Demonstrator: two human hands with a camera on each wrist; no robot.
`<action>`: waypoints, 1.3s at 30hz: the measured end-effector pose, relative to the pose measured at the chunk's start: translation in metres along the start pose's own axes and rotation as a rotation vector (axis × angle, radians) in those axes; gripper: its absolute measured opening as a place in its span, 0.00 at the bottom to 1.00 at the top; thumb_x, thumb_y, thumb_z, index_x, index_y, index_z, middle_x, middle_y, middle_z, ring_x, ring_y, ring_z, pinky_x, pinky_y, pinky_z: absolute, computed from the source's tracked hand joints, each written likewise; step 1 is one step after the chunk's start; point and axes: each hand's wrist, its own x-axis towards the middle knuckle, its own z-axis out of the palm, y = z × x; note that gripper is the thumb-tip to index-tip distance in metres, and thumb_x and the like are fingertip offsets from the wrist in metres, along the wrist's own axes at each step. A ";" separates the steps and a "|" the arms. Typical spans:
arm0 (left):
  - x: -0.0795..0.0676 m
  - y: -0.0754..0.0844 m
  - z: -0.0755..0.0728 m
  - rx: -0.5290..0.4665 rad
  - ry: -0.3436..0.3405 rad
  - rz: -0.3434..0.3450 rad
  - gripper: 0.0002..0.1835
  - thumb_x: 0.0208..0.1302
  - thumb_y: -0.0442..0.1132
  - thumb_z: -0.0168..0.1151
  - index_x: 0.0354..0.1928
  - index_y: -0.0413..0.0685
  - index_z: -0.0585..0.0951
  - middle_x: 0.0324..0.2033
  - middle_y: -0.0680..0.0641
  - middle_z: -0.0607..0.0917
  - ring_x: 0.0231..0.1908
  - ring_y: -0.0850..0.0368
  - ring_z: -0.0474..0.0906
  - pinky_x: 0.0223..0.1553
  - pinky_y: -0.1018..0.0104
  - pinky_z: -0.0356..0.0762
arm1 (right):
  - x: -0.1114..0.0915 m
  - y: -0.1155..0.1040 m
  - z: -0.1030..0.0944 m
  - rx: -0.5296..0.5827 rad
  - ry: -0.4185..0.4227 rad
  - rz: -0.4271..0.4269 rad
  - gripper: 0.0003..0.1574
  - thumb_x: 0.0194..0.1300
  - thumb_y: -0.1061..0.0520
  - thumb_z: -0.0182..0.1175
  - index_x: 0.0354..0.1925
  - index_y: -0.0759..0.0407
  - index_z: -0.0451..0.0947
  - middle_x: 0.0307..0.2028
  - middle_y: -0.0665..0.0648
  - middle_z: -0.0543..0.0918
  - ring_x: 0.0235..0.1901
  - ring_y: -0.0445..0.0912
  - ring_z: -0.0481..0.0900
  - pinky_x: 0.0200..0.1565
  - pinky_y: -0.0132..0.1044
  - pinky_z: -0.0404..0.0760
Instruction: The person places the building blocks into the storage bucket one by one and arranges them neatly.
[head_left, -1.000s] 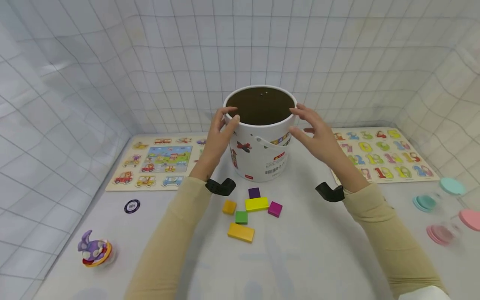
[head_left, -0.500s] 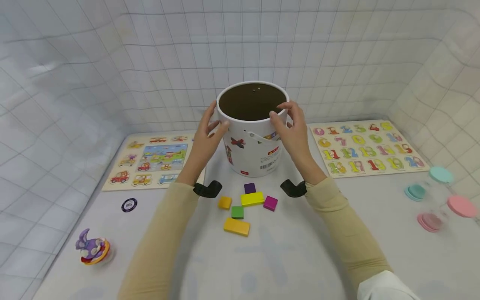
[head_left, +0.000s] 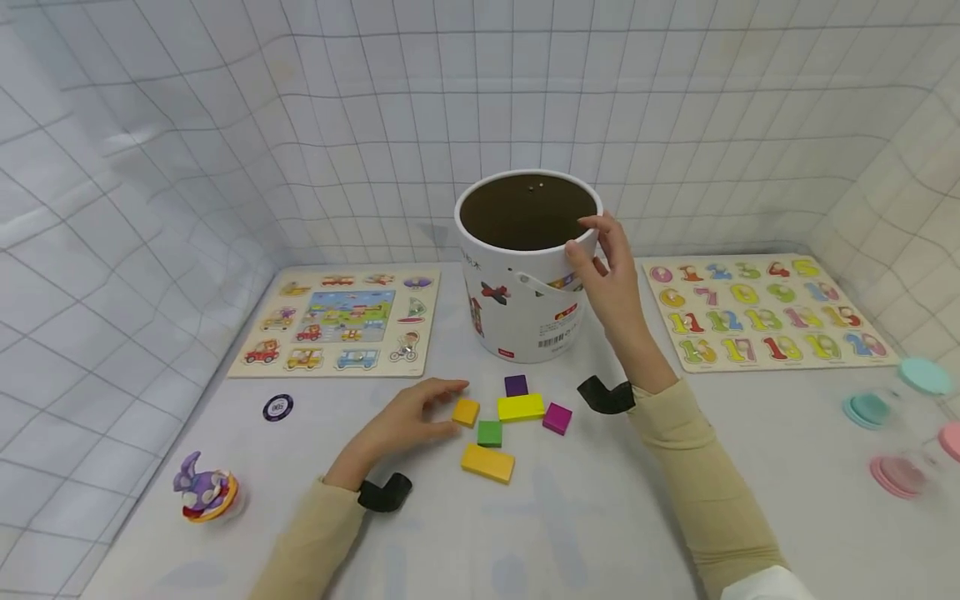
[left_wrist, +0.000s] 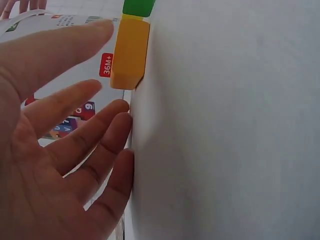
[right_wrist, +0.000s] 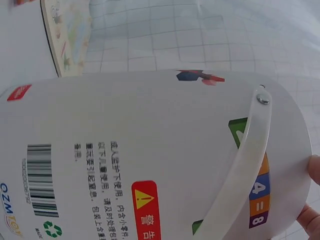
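A tall white bucket (head_left: 517,312) with printed pictures and a white handle (right_wrist: 237,172) stands upright at the back middle. My right hand (head_left: 613,287) grips its rim on the right, thumb outside and a fingertip over the edge. In front lie several coloured blocks: orange (head_left: 466,412), green (head_left: 490,433), bright yellow (head_left: 521,407), dark purple (head_left: 516,385), magenta (head_left: 557,418) and a longer yellow-orange one (head_left: 487,463). My left hand (head_left: 397,423) is low over the table beside the orange block, fingers spread and thumb apart; the left wrist view shows nothing held.
A vehicle puzzle board (head_left: 251,333) lies back left, a number puzzle board (head_left: 750,354) back right. Left are a round chip (head_left: 278,407) and a purple rabbit toy (head_left: 206,492). Teal (head_left: 867,410) and pink (head_left: 897,475) lidded pots sit right. White gridded cloth (head_left: 360,125) hangs behind.
My left hand has left the bucket's rim and come down toward me to the orange block. My right hand stays at the rim. The head view has shifted slightly.
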 end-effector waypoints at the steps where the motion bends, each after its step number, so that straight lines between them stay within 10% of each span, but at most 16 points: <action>1: 0.002 0.000 0.003 0.019 0.002 -0.003 0.27 0.51 0.44 0.65 0.56 0.53 0.72 0.51 0.54 0.73 0.47 0.58 0.68 0.52 0.59 0.67 | 0.000 0.001 -0.001 -0.002 -0.002 -0.004 0.25 0.61 0.50 0.55 0.56 0.53 0.63 0.67 0.48 0.49 0.65 0.44 0.51 0.61 0.46 0.55; 7: 0.015 0.001 0.008 0.147 0.027 -0.022 0.16 0.49 0.48 0.67 0.42 0.59 0.80 0.38 0.58 0.72 0.37 0.61 0.67 0.39 0.66 0.70 | 0.001 0.004 -0.003 0.003 -0.005 -0.022 0.26 0.61 0.51 0.56 0.55 0.55 0.63 0.66 0.49 0.50 0.64 0.46 0.51 0.61 0.47 0.55; 12: 0.016 0.013 -0.013 0.052 0.104 0.003 0.18 0.50 0.49 0.65 0.44 0.54 0.79 0.38 0.58 0.78 0.39 0.61 0.71 0.44 0.63 0.72 | 0.002 0.003 -0.002 0.001 0.004 -0.023 0.26 0.60 0.51 0.56 0.55 0.56 0.63 0.66 0.49 0.51 0.64 0.45 0.52 0.61 0.47 0.56; 18: 0.031 0.081 -0.076 -0.223 0.331 0.137 0.22 0.54 0.44 0.62 0.52 0.47 0.76 0.45 0.49 0.78 0.43 0.57 0.74 0.47 0.65 0.73 | 0.003 0.003 0.000 0.007 0.010 -0.034 0.25 0.60 0.51 0.56 0.54 0.55 0.63 0.66 0.48 0.50 0.64 0.45 0.51 0.61 0.46 0.55; 24: 0.077 0.156 -0.117 -0.239 0.416 0.178 0.23 0.54 0.40 0.62 0.54 0.45 0.74 0.47 0.48 0.78 0.43 0.58 0.75 0.46 0.70 0.72 | 0.004 0.008 0.002 0.017 0.001 -0.023 0.24 0.60 0.52 0.56 0.53 0.57 0.64 0.66 0.49 0.51 0.64 0.46 0.52 0.61 0.47 0.55; 31: 0.141 0.138 -0.120 -0.014 0.345 -0.020 0.25 0.54 0.44 0.62 0.55 0.49 0.73 0.48 0.50 0.78 0.45 0.61 0.75 0.46 0.71 0.72 | 0.000 0.009 0.005 0.006 -0.016 -0.011 0.22 0.62 0.53 0.54 0.53 0.57 0.65 0.65 0.52 0.51 0.64 0.48 0.52 0.60 0.48 0.57; 39: 0.094 0.134 -0.102 -0.240 0.535 0.229 0.21 0.56 0.37 0.60 0.54 0.44 0.73 0.51 0.47 0.75 0.47 0.57 0.74 0.50 0.70 0.69 | 0.005 0.009 -0.001 -0.025 -0.002 -0.041 0.21 0.63 0.50 0.53 0.52 0.55 0.66 0.63 0.50 0.54 0.63 0.45 0.54 0.59 0.48 0.60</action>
